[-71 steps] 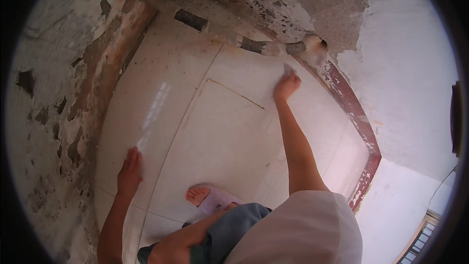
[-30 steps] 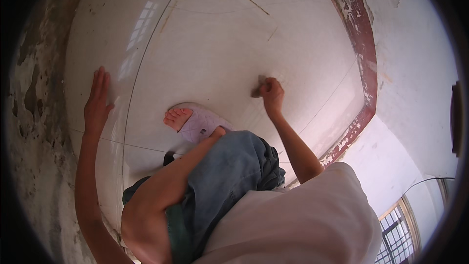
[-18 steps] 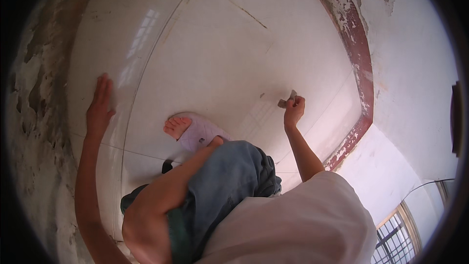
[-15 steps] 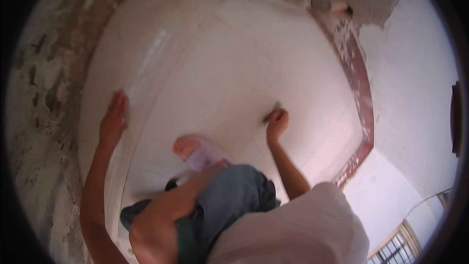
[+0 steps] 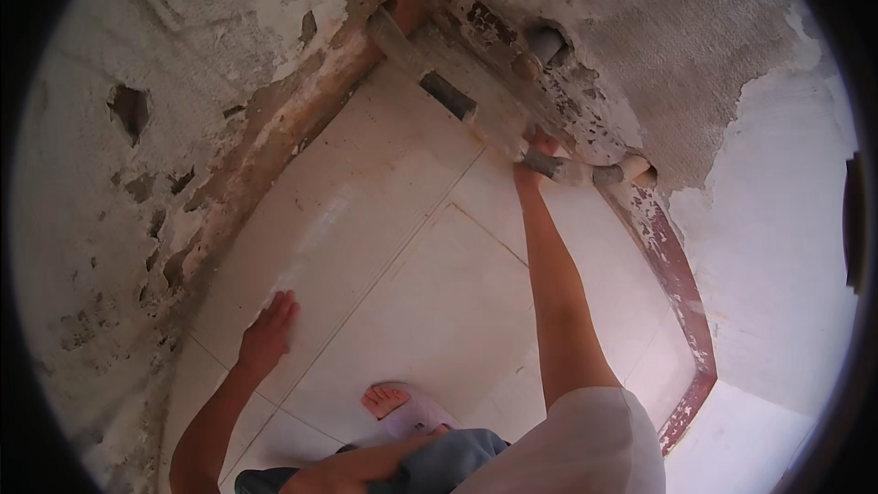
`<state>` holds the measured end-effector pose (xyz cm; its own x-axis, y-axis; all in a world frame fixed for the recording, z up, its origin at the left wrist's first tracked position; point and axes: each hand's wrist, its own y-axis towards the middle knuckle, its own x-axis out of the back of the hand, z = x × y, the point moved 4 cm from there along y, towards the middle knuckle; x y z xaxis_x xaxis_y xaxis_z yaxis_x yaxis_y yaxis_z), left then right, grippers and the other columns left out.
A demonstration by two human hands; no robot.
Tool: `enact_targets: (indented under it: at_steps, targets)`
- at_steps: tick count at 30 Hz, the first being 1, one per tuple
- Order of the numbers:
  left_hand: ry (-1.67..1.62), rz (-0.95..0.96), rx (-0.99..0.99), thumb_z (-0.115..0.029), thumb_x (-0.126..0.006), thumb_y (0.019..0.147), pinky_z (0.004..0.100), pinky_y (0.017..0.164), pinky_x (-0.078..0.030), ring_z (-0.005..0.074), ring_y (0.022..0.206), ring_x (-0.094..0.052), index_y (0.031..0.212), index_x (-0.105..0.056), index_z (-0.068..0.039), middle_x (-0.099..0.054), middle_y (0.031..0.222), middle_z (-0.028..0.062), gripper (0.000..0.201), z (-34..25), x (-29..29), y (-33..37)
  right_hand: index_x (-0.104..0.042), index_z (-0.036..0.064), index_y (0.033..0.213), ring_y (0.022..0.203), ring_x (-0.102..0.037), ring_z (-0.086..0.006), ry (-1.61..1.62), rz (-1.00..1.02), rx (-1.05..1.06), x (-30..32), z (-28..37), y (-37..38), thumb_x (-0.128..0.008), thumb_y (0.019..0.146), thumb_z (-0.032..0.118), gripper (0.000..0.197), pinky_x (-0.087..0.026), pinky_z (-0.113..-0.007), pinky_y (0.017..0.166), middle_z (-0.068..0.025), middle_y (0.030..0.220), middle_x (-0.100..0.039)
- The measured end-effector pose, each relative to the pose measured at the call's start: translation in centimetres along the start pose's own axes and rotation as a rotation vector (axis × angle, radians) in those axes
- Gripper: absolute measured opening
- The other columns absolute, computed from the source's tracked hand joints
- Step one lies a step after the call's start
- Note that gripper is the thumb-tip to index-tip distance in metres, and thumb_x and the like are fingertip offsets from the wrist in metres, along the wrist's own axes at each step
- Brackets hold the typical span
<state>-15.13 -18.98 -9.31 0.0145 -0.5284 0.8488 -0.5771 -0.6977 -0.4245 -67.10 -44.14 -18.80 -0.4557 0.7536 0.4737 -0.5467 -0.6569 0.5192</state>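
My left hand [image 5: 268, 334] is at the left over the pale tiled floor [image 5: 439, 311], its fingers stretched out and holding nothing. Far ahead, my right arm reaches to a pipe with dark grey joints [image 5: 569, 170] at the foot of the damaged wall. My right hand [image 5: 540, 144] is partly hidden by this pipe, its fingers curled beside the wall. Whatever is in its fingers cannot be made out. A wider pale pipe [image 5: 489, 128] with a dark band runs along the same corner, just left of that hand.
Crumbling plaster walls [image 5: 128, 220] with holes rise at the left and ahead. A short grey pipe end [image 5: 546, 41] sticks out of the far wall. Peeling dark red skirting [image 5: 681, 302] borders the white wall at the right. My foot in a pale slipper [image 5: 412, 412] stands near the bottom.
My right hand has moved far forward from the middle of the floor to the pipe; the small dark thing in it no longer shows. The view has shifted toward the corner.
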Motion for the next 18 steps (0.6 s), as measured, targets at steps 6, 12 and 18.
enact_targets:
  at_steps: [6, 12, 18]
  targets:
    - [0.069, -0.016, 0.010, -0.010, -0.074, 0.052, 0.0315, 0.097, -0.038, 0.0244, 0.127, -0.031, 0.126, -0.038, -0.005, -0.028, 0.139, 0.0098, 0.083, 0.4, 0.3, -0.8, -0.054, 0.0023, 0.097, 0.083, -0.052, -0.0367, 0.099, 0.306, 0.332, -7.7, 12.4, -2.5, -0.053, 0.081, 0.016, 0.020, -0.043, -0.040, 0.073, -0.0204, 0.084, -0.052]
    - [0.119, 0.013, 0.011, -0.015, -0.073, 0.056, 0.0324, 0.096, -0.038, 0.0245, 0.127, -0.031, 0.128, -0.037, -0.005, -0.025, 0.140, 0.0104, 0.081, 0.8, 0.4, -1.4, -0.056, 0.0019, 0.091, 0.079, -0.053, -0.0319, 0.284, 0.332, 0.094, -10.4, 15.7, -5.1, -0.056, 0.081, 0.022, 0.022, -0.044, -0.036, 0.071, -0.0218, 0.095, -0.055]
    - [0.150, 0.011, -0.030, -0.018, -0.071, 0.060, 0.0328, 0.095, -0.038, 0.0240, 0.128, -0.031, 0.129, -0.037, -0.006, -0.025, 0.141, 0.0106, 0.078, 0.7, 0.0, -0.5, -0.062, 0.0062, 0.093, 0.080, -0.055, -0.0343, -0.317, -0.013, 0.258, -13.9, 11.2, 1.7, -0.056, 0.076, 0.009, 0.018, -0.044, -0.042, 0.069, -0.0175, 0.083, -0.056]
